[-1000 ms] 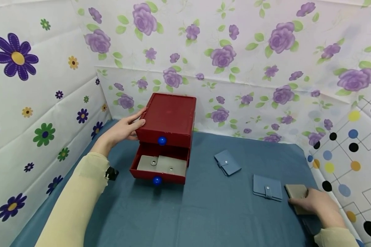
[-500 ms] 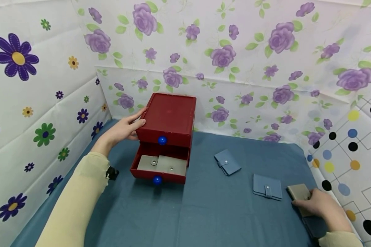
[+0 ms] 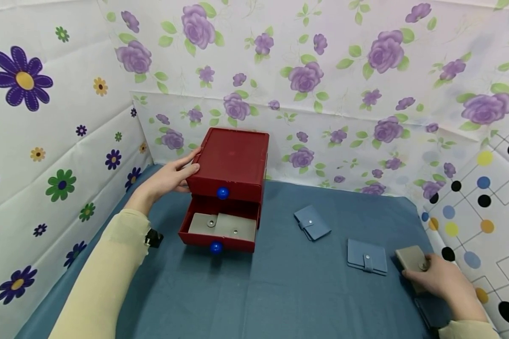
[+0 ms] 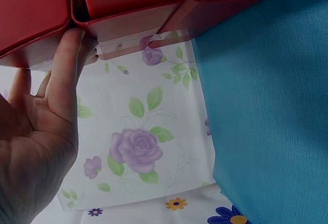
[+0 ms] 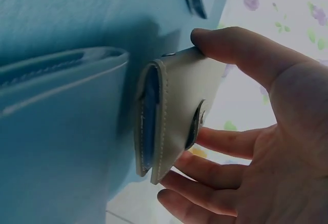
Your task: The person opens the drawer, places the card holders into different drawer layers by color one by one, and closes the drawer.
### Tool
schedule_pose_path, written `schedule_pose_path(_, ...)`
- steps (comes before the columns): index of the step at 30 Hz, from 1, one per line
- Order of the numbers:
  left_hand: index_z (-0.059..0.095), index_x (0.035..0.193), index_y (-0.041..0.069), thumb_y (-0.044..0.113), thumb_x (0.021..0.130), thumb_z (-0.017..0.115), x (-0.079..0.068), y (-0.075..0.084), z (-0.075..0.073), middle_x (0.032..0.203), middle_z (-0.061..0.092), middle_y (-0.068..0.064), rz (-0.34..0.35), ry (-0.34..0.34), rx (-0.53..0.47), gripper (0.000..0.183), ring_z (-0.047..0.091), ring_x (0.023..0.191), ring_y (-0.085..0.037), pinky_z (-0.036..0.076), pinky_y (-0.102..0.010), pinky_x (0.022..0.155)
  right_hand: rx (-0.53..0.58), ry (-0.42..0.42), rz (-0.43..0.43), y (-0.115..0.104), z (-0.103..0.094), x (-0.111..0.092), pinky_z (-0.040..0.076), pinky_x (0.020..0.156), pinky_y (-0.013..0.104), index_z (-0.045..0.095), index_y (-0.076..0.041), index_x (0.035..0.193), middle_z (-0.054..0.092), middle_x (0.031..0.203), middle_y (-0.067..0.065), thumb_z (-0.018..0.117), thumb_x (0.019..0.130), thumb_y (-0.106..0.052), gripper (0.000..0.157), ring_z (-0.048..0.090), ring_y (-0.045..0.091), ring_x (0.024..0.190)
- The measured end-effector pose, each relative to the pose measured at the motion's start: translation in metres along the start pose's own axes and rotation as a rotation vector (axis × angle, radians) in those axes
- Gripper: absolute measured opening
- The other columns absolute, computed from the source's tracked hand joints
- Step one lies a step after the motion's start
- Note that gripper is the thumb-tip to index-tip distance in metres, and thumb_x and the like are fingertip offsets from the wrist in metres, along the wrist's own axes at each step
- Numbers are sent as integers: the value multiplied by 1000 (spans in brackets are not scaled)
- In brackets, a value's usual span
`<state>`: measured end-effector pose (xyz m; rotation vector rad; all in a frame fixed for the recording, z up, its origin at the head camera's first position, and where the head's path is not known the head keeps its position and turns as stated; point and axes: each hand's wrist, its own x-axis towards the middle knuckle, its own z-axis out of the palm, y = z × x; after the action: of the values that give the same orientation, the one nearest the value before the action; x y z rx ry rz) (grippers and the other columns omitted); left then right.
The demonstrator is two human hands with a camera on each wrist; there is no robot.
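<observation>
Left hand [image 3: 167, 179], fingers nearly straight, rests against red box [image 3: 235, 155]. Right hand [image 3: 443, 281], half closed, pinches grey wallet [image 3: 410, 259]; weak thumb pressure could drop it below the palm.

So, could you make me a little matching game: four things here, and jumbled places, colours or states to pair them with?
1. Left hand
2. Right hand
3. Lower drawer
4. Drawer knobs

A. Blue
B. Pulled out, grey wallets inside
C. Touching the left edge of the red cabinet
D. Holding another grey wallet

Pairs: 1-C, 2-D, 3-B, 4-A
</observation>
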<state>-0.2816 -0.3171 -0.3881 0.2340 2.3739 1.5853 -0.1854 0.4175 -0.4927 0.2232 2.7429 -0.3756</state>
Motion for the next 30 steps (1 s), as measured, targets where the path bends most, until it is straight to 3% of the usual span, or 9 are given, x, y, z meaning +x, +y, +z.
schedule_pose_path(11,16,168,54,57,109,55,1,4,1,175,26,-15,5,-5,3,71,68,124,-43,56,-57,100,-34,84,-47,-33,-12,-7,55,65,54,46,22,141,65,106,36,77,86,-70,111,65,40,84)
schedule_pose_path(17,17,169,51,55,109,57,0,5,0,173,28,-16,-2,-4,-7,72,71,120,-40,59,-53,97,-27,166,-142,-56,-16,-12,54,62,52,49,19,142,64,109,37,77,86,-71,110,65,40,84)
schedule_pose_path(23,19,169,51,54,109,58,-1,6,-1,173,29,-16,-10,-2,-14,72,72,117,-38,62,-47,93,-20,237,-237,-96,-17,-28,54,62,50,47,15,150,61,119,40,82,87,-65,107,65,44,90)
schedule_pose_path(30,20,169,50,55,107,61,1,9,-1,175,23,-14,-22,5,-3,75,74,114,-37,59,-54,96,-4,294,-355,-142,-12,-46,54,67,53,52,7,152,63,125,35,85,87,-57,97,64,48,102)
